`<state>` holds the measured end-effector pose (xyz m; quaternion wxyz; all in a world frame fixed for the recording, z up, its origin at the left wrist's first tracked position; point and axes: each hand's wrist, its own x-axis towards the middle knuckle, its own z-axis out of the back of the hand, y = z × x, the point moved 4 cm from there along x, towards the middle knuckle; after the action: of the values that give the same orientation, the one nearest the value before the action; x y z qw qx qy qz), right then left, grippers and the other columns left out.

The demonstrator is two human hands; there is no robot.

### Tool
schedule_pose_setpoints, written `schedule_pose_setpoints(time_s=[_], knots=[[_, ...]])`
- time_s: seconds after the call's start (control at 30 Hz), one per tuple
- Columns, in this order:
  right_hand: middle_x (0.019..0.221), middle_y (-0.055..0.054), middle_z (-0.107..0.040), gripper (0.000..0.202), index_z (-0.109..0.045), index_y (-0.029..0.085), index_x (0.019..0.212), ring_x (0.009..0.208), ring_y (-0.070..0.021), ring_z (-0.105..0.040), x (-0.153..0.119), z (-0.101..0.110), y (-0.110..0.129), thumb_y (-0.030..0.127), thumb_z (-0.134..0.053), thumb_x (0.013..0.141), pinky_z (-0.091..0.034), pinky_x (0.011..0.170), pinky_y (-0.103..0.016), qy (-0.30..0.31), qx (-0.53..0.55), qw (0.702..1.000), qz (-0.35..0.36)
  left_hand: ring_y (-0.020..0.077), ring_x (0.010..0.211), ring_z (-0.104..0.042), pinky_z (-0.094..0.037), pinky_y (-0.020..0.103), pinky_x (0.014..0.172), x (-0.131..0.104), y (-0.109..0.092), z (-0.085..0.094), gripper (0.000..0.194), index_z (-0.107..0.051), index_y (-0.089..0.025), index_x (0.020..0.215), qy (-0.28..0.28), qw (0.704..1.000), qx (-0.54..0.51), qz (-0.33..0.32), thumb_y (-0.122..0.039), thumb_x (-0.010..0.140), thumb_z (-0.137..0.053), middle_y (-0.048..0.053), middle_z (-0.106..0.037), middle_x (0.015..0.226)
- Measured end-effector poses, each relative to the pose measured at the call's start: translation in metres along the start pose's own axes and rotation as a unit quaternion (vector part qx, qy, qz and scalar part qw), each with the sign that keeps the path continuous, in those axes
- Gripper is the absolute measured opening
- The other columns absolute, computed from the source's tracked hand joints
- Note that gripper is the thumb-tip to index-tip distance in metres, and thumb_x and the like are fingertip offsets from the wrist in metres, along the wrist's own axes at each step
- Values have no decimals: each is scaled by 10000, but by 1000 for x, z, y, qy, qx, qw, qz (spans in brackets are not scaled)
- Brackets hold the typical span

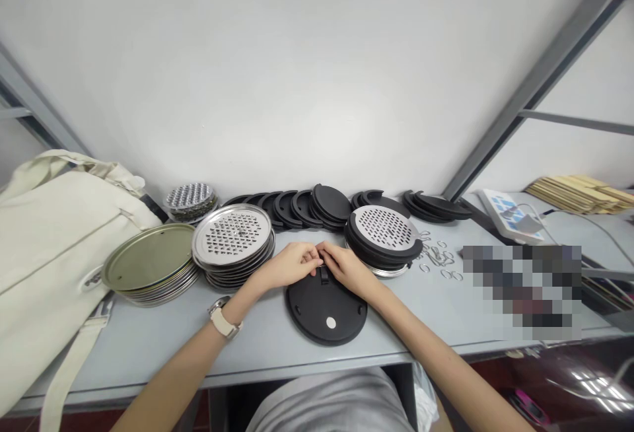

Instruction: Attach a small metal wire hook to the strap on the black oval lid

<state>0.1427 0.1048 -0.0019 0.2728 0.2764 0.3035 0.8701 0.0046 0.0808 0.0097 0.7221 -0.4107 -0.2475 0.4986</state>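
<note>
A round black disc [324,313] with a white dot lies on the table in front of me. My left hand [298,263] and my right hand [341,265] meet at its far edge, beside a small black tab [324,276]. The fingers of both hands are pinched together there; whatever small part they hold is too hidden to name. Left of my hands is a stack of plates topped by a perforated silver plate [232,235]. On the right, a perforated silver disc [386,227] rests on a stack of black discs.
Olive-green lid [151,257] on a stack and a cream bag [64,247] at left. Along the wall stand black discs [333,204] and a silver grater stack [189,197]. Metal rings [446,274], a white-blue box [510,215] and wooden slats [577,194] lie right.
</note>
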Motion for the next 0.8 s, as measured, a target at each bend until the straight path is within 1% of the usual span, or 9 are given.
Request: schedule_pose_setpoints(time_s=[0.07,0.23,0.37,0.5,0.63,0.8], knots=[[918,-45,-648,198,-536,201,1001,829,-152,-612,0,0,1,197,-342,963,-436,761,-257,1,-2,1000,-1,162,724,-627,-434,240,622,1,3,-2,277,-580,-137,834,2,1000,-25,16,-404,849,-507,58,-682,748],[913,-47,-648,194,-541,199,1004,820,-154,-609,0,0,4,192,-353,956,-439,750,-262,0,-7,1000,-5,144,655,-607,-393,219,544,2,9,-2,288,-597,-125,800,-11,998,-34,42,-405,823,-531,73,-692,734],[907,-49,-645,196,-534,198,1002,812,-154,-606,-1,1,6,200,-342,962,-439,746,-264,2,-7,1000,0,132,639,-599,-427,220,563,3,11,-2,216,-594,-128,799,-23,998,-53,39,-341,807,-553,59,-678,708],[930,-64,-641,203,-516,195,1009,844,-161,-603,-1,1,6,179,-319,962,-440,766,-277,0,-2,1000,12,117,591,-580,-431,214,535,3,11,-3,194,-591,-125,809,-16,996,-77,46,-317,795,-572,54,-667,698],[940,-66,-644,218,-510,199,1040,848,-165,-605,-2,1,7,182,-305,968,-446,773,-286,-5,3,1000,8,109,566,-566,-430,213,523,5,14,-2,213,-595,-119,793,-15,995,-82,52,-332,785,-590,57,-668,697],[924,-63,-643,203,-531,197,1024,841,-167,-600,-1,1,8,217,-337,968,-445,771,-287,-14,-6,1000,8,116,567,-584,-454,228,542,7,18,-3,253,-593,-118,773,-11,995,-85,49,-371,780,-609,64,-671,695]])
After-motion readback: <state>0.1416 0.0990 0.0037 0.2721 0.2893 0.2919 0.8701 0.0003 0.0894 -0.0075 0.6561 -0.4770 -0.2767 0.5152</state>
